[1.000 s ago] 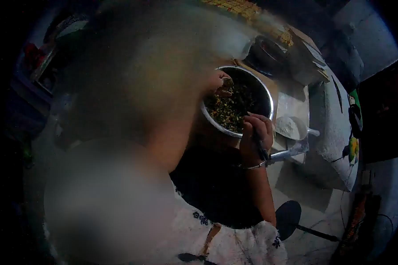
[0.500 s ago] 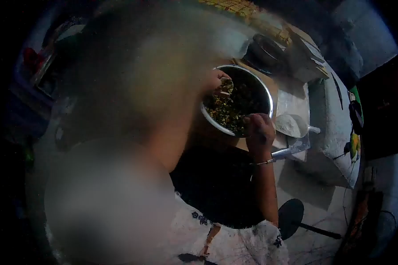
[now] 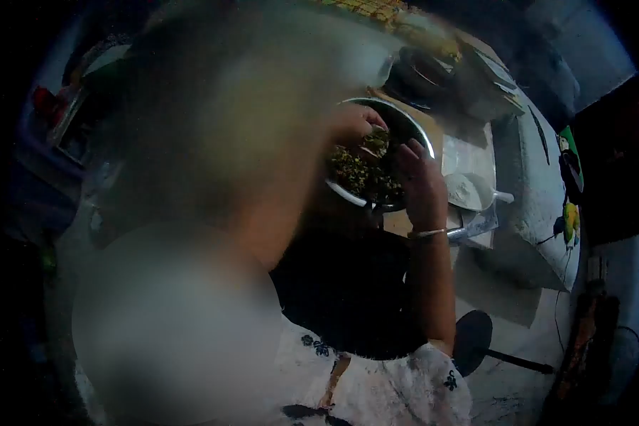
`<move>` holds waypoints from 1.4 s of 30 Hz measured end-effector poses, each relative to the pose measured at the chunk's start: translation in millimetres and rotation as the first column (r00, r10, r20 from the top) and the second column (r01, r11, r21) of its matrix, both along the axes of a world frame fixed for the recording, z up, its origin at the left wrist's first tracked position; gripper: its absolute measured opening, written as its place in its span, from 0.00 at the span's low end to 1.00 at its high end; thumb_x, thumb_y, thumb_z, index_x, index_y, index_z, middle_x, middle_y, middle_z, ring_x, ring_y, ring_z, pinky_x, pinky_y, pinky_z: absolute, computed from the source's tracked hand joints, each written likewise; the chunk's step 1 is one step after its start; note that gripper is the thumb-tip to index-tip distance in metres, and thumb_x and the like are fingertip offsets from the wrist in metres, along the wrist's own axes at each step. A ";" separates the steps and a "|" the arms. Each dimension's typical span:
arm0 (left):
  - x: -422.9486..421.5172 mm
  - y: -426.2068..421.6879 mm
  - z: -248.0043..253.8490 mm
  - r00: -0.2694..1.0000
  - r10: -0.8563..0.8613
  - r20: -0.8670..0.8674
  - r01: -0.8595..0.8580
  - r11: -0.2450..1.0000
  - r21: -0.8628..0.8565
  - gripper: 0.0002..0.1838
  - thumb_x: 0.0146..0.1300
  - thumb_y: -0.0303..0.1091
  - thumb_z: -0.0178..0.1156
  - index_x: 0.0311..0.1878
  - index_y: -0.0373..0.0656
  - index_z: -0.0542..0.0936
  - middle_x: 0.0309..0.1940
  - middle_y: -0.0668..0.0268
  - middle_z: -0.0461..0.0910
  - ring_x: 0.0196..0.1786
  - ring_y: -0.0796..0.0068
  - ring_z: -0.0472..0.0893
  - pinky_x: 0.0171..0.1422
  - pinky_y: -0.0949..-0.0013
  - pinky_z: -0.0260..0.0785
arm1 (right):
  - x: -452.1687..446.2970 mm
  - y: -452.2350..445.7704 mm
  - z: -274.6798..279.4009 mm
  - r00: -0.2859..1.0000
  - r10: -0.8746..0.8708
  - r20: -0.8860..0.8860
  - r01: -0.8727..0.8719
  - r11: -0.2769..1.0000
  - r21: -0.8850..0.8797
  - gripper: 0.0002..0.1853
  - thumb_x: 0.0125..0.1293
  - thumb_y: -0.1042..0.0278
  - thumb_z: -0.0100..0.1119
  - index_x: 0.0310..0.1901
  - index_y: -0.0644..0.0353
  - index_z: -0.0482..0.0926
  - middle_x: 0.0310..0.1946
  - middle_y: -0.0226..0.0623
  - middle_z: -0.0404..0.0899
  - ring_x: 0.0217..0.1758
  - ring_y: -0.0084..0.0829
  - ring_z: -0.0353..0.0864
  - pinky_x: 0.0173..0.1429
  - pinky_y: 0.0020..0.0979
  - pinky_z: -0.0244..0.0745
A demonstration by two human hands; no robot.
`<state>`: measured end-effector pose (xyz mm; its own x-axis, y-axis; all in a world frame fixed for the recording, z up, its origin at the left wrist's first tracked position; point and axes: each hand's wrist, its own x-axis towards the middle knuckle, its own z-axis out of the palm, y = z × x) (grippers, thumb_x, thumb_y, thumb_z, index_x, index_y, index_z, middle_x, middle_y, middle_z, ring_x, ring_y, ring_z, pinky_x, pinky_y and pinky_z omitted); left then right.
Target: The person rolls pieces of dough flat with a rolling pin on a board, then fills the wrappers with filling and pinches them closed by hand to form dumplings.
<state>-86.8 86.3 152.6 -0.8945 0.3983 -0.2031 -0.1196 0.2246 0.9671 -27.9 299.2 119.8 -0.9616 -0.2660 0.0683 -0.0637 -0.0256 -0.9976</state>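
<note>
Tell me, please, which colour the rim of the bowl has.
The bowl's rim is silvery and shiny; the head view shows it best.

The bowl (image 3: 348, 194) is silver, the chopped mix (image 3: 353, 169) green-yellow, the garment (image 3: 405, 383) dark-flowered white.

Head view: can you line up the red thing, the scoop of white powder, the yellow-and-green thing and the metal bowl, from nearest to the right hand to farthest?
1. Metal bowl: nearest, right under the right hand's fingers.
2. Scoop: just to the hand's right.
3. Yellow-and-green thing: farther right.
4. Red thing: farthest, way over on the left.
</note>
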 end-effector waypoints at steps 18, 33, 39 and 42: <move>1.1 32.6 -20.5 0.887 -0.208 -0.411 0.036 0.921 -0.389 0.17 0.58 0.33 0.59 0.51 0.41 0.79 0.46 0.58 0.82 0.48 0.65 0.81 0.54 0.64 0.72 | -0.6 -20.9 -23.6 0.896 0.308 0.319 0.103 0.555 -0.826 0.41 0.72 0.35 0.23 0.65 0.69 0.62 0.64 0.47 0.66 0.67 0.47 0.64 0.71 0.48 0.57; 14.6 32.9 -42.1 0.586 -0.237 -0.775 -0.063 0.940 -0.335 0.15 0.46 0.31 0.71 0.40 0.43 0.82 0.36 0.61 0.80 0.42 0.62 0.79 0.47 0.63 0.73 | -18.1 -16.5 -41.8 0.854 0.241 0.462 0.240 0.604 -0.760 0.37 0.72 0.36 0.28 0.60 0.66 0.67 0.55 0.46 0.72 0.55 0.43 0.71 0.57 0.44 0.68; 18.2 28.3 -42.8 0.516 -0.229 -0.825 0.035 0.968 -0.247 0.17 0.45 0.35 0.73 0.38 0.43 0.81 0.38 0.61 0.79 0.44 0.61 0.79 0.49 0.63 0.72 | -11.8 -17.2 -30.2 0.828 0.222 0.515 0.270 0.647 -0.713 0.37 0.72 0.35 0.29 0.59 0.66 0.67 0.53 0.46 0.73 0.54 0.42 0.72 0.56 0.39 0.71; 16.5 29.0 -47.1 0.557 -0.216 -0.802 0.014 0.968 -0.251 0.18 0.44 0.36 0.74 0.39 0.44 0.82 0.39 0.61 0.78 0.44 0.60 0.78 0.49 0.63 0.72 | -6.5 -21.3 -23.9 0.846 0.284 0.451 0.196 0.620 -0.759 0.38 0.72 0.36 0.27 0.62 0.66 0.64 0.57 0.48 0.70 0.58 0.45 0.71 0.63 0.40 0.68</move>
<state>-70.3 115.4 105.5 -0.6610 0.5527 0.5076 0.7399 0.3674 0.5635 -34.5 277.8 95.9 -0.8996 -0.3886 -0.1993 0.4354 -0.7632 -0.4775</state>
